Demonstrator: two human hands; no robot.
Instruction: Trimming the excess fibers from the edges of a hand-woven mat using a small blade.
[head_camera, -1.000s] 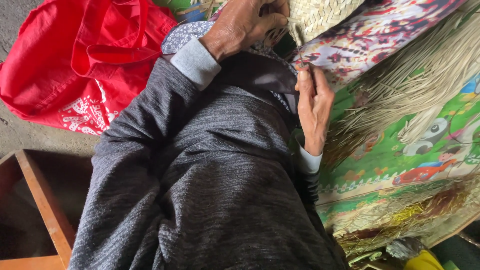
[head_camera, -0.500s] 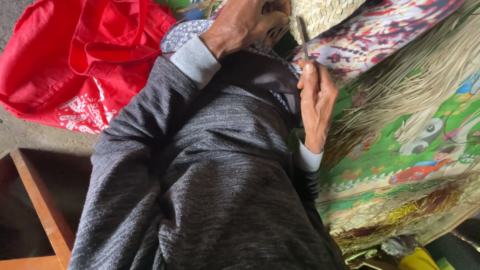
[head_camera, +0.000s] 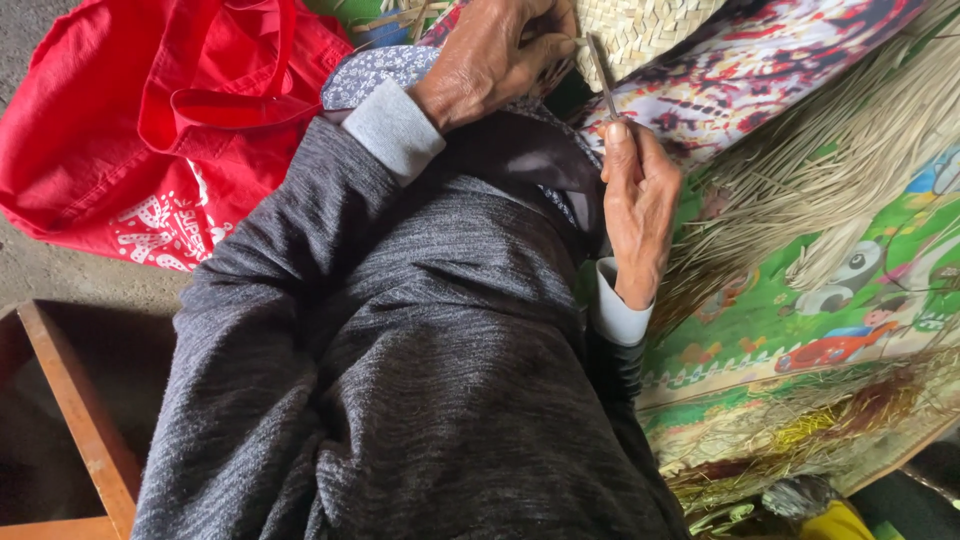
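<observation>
My left hand (head_camera: 500, 55) grips the edge of a pale woven straw piece (head_camera: 645, 28) at the top of the view. My right hand (head_camera: 637, 205) is just below it, fingers closed on a thin grey metal tool (head_camera: 601, 75) whose tip points up at the woven edge. Both arms wear a dark grey knitted sleeve with lighter cuffs. The upper part of the woven piece is cut off by the frame.
A red cloth bag (head_camera: 160, 120) lies at the upper left. A wooden box (head_camera: 70, 400) stands at the lower left. A bundle of loose straw strips (head_camera: 840, 150) lies on a colourful cartoon play mat (head_camera: 830, 320) at the right, with straw scraps along its lower edge.
My right hand has lifted the thin tool slightly, so its tip now reaches the woven edge by my left fingers. The left hand has barely shifted.
</observation>
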